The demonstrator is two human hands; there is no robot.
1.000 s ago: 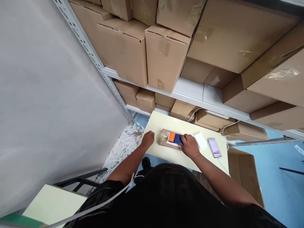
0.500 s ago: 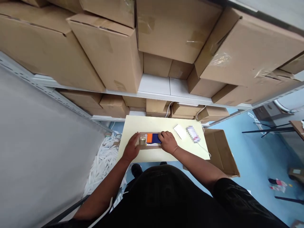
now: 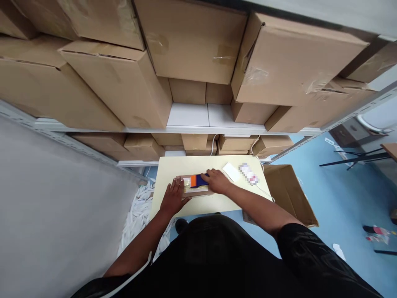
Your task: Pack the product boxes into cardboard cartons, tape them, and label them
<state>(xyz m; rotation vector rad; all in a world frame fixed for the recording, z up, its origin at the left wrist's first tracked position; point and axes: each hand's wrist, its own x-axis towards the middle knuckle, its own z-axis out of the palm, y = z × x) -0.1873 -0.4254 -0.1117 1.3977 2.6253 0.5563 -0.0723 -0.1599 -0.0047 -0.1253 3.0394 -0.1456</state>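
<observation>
On a small pale yellow table (image 3: 204, 204) lies a flat brown cardboard package (image 3: 198, 192) with an orange and blue tool (image 3: 197, 180) on top of it. My right hand (image 3: 218, 182) is closed on the blue end of that tool. My left hand (image 3: 173, 197) lies flat with fingers spread on the package's left end, next to a yellowish clear patch on its top.
A white card (image 3: 231, 171) and a phone (image 3: 248, 174) with a cable lie on the table's right side. Shelves stacked with cardboard boxes (image 3: 124, 87) rise behind. An open box (image 3: 287, 194) stands on the blue floor at right; white paper strips (image 3: 136, 215) are piled at left.
My left hand has come from the table's left side onto the package and spread flat. My right hand has stayed on the tool. The view has swung to the right.
</observation>
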